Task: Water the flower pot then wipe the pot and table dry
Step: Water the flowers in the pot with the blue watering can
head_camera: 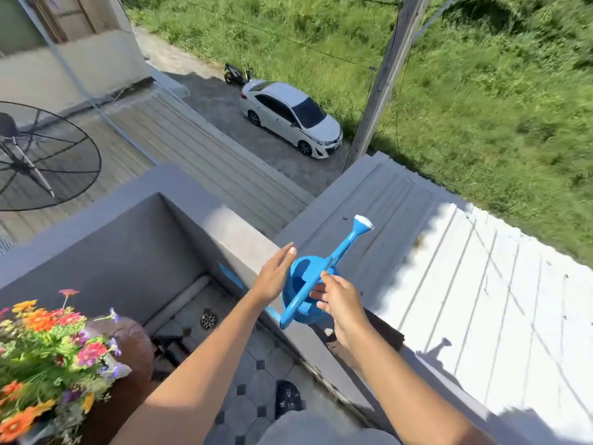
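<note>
A blue watering can (305, 311) with a long spout and a white rose is over the grey balcony ledge (244, 252), spout pointing up and to the right. My right hand (341, 305) grips it at the long handle, thumb on top and fingers underneath. Against the can's left side is my left hand (276, 277), flat, with its fingers apart. The brown flower pot (136, 348), full of orange, pink and purple flowers (48, 354), stands at the lower left, well away from the can. No cloth is in view.
The ledge drops to a white corrugated roof (481, 300) on the right. Below me is a tiled balcony floor with a round drain (208, 320) and a dark shoe (288, 403). A satellite dish (41, 155) is at the left, a white car (292, 118) and a pole (385, 78) far below.
</note>
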### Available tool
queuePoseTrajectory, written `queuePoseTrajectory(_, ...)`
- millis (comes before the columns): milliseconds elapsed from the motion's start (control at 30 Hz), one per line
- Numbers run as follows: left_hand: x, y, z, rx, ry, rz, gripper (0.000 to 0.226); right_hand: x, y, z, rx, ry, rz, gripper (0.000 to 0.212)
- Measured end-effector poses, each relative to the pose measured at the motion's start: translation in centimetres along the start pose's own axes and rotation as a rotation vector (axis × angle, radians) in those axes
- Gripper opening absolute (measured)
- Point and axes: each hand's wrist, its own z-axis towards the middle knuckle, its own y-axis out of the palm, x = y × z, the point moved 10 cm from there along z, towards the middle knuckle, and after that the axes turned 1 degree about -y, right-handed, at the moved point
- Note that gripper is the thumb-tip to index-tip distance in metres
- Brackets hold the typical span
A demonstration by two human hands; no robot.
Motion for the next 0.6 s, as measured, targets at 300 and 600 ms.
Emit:
queuePoseTrajectory(300,-2.0,1.1,-0.8,-0.019,-0.025,-0.062,0.045,-0.7,3.1,0.1,-0.113,0.056,-0.020,0.015)
queuePoseTrajectory(600,-1.3,-7.8,-9.4,0.239,0.000,-0.018,0.043,-5.2,10.2,-6.4,-0.303,-0.207,-0.344,0.013)
